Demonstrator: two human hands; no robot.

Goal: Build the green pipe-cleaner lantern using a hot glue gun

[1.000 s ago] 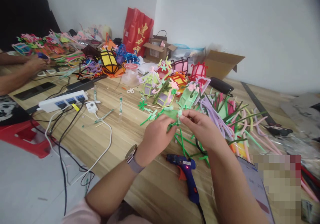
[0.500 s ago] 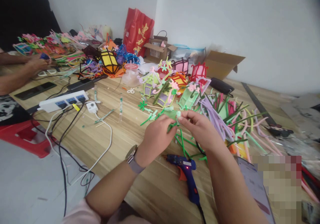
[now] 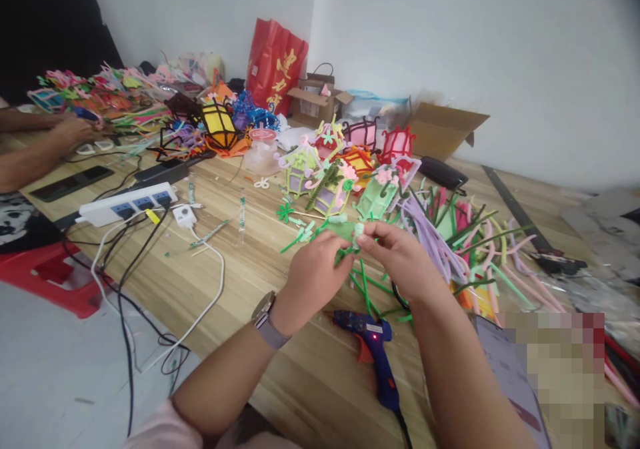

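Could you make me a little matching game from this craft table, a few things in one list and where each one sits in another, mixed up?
Things:
1. glue gun
2. power strip
3. red bag
4. green piece

Places:
A. against the back wall
B. pinched between the left hand and right hand
C. on the table just below the hands, near the front edge
D. at the table's left, with cables plugged in

Pairs: 1-C, 2-D, 3-A, 4-B
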